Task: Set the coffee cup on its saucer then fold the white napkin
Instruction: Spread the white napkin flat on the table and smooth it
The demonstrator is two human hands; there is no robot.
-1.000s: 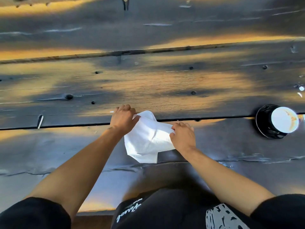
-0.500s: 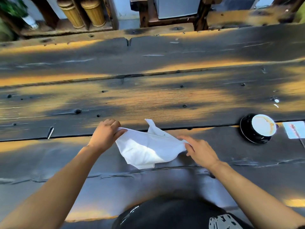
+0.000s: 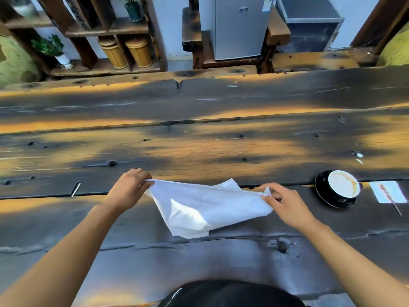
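White napkin [image 3: 208, 207] centre-near on the wooden table [image 3: 199, 147], held taut. Left hand [image 3: 128, 189] pinches its left corner, right hand [image 3: 285, 204] pinches the right corner; likely stretching the cloth flat so a fold lands clean. Coffee cup [image 3: 343, 183] sits on its black saucer [image 3: 321, 191], far right, clear of the work.

Napkin [image 3: 208, 207] pinched in my hands: white matt cloth, creased. Table [image 3: 199, 149] under it: rough weathered wood. Saucer [image 3: 321, 191] right of napkin: glossy black.
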